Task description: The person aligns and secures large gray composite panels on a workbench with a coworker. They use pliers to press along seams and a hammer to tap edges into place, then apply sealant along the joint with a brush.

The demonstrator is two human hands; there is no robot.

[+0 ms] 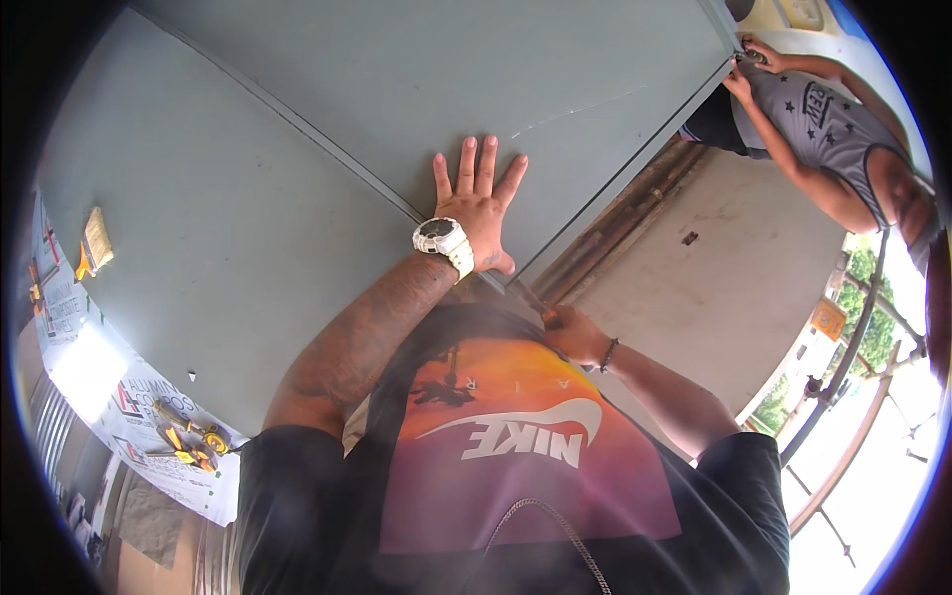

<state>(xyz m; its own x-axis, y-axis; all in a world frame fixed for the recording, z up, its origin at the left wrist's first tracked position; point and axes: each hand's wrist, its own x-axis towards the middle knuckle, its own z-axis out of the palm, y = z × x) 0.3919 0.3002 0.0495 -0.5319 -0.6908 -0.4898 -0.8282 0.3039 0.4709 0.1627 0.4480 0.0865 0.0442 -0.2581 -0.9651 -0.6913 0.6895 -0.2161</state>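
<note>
My left hand, with a white watch on its wrist, lies flat with fingers spread on a large grey panel. A narrow seam parts this panel from another grey panel to the left. At the near corner of the panel, close to my body, my right hand is closed around the orange-brown handle of a thin-bladed hand tool. Its blade reaches to the panel's edge beside the seam; the exact kind of tool is hard to make out.
At the far right corner, another person in a grey sleeveless top has both hands at the panel's edge. A paintbrush lies at the left. Yellow-and-black tools rest on a printed white sheet. Scaffold poles stand at the right.
</note>
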